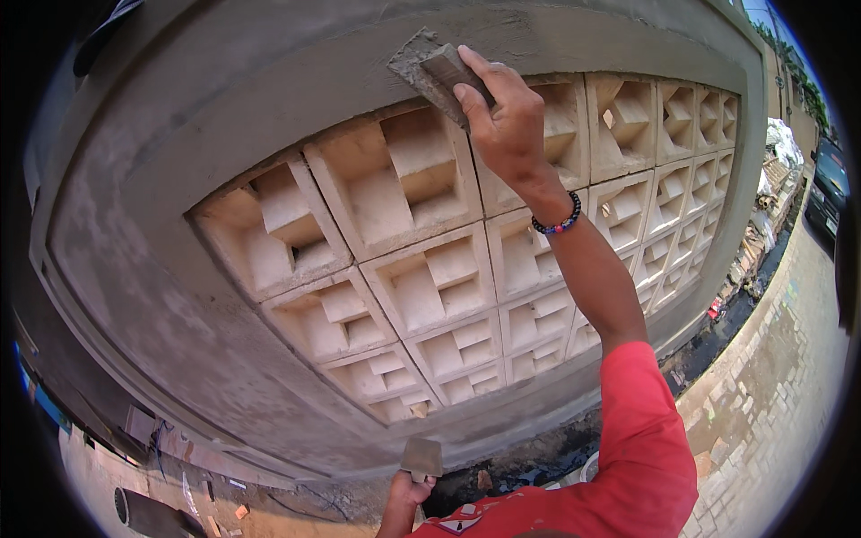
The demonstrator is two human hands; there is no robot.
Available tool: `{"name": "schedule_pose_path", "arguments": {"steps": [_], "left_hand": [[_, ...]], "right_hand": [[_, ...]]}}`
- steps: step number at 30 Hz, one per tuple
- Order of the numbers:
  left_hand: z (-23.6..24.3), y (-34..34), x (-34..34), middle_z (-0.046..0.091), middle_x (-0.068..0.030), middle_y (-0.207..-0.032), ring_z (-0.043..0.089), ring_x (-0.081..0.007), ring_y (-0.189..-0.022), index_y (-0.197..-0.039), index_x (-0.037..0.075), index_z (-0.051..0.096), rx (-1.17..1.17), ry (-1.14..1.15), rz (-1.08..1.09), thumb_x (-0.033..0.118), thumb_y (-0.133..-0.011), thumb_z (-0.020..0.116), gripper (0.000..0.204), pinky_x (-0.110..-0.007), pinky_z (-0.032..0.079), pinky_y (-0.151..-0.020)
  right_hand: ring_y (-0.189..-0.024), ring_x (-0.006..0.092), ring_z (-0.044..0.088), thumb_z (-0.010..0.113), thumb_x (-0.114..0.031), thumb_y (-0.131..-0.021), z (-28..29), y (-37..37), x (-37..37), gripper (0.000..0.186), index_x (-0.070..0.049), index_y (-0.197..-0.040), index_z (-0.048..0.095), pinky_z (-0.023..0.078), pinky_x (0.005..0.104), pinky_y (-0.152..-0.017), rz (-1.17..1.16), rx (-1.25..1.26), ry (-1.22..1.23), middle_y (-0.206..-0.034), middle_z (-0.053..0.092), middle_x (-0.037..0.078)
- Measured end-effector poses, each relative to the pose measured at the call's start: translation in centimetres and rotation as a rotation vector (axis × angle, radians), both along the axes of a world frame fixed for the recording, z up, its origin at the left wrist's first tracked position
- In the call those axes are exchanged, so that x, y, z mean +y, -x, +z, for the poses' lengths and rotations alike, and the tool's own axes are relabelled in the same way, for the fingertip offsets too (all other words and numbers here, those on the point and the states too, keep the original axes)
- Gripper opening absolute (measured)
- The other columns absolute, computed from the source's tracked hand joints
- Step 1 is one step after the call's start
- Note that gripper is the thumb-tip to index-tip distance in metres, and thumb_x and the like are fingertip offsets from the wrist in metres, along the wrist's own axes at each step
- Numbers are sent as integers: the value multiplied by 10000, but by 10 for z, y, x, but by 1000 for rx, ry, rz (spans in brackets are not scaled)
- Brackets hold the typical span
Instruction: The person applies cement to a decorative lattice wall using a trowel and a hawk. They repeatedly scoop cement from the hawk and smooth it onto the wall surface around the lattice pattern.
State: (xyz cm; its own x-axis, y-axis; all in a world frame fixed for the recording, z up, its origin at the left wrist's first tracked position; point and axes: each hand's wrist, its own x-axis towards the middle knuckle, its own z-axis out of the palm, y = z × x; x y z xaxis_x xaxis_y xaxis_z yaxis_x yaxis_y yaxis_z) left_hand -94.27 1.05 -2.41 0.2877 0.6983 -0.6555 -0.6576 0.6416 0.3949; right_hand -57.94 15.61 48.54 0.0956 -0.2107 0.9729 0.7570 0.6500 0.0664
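Observation:
My right hand point(509, 121), with a dark beaded bracelet point(558, 215) on the wrist, is raised to the top edge of the block panel. Its fingers and thumb close round a plastering float point(441, 73), a flat grey tool caked with wet mortar. The float is at the plastered band point(574, 40) above the openwork blocks point(430, 170); whether it presses on the surface is hard to tell. Low in front of me, my left hand point(410, 491) grips a small trowel point(422, 455) with a squarish grey blade. Part of that hand is cut off by the lower edge.
Pale openwork blocks fill a recess framed by grey render point(242, 359). A dark wet gutter point(538, 457) follows the wall's foot. To the right are a paved lane point(762, 421), piled rubble point(758, 233) and a parked car point(830, 188). A dark cylindrical container point(152, 513) lies at lower left.

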Motion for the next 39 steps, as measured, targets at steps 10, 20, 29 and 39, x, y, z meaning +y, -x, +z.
{"name": "schedule_pose_path", "arguments": {"steps": [10,20,29,39], "left_hand": [[-10,19,-9,625,-4,-967,596,-187,-785,-1066,194,567,-52,10,-2,317,-924,382,264,-298,436,-518],[19,7,8,630,1,-955,593,-172,-770,-1059,185,569,-57,-67,-24,328,-919,408,257,-290,429,-511],[-17,45,-6,626,7,-962,581,-161,-780,-1046,202,576,-10,13,17,290,-911,425,220,-278,417,-539],[14,22,12,626,6,-958,586,-168,-760,-1044,189,570,-10,-64,-36,340,-911,426,248,-288,426,-514]], "right_hand": [[-953,213,618,583,-103,-840,34,-87,11,351,13,-1172,578,459,303,-867,-136,356,-8,-1072,646,146],[-939,275,609,578,-92,-829,-2,13,2,343,42,-1144,571,462,349,-851,158,116,31,-1011,642,180],[-962,256,619,554,-75,-831,2,-100,14,352,62,-1155,565,467,330,-871,-62,455,-30,-1071,635,184],[-895,348,589,565,-50,-806,-22,125,13,328,59,-1114,579,460,373,-824,295,24,92,-978,624,218]]}}
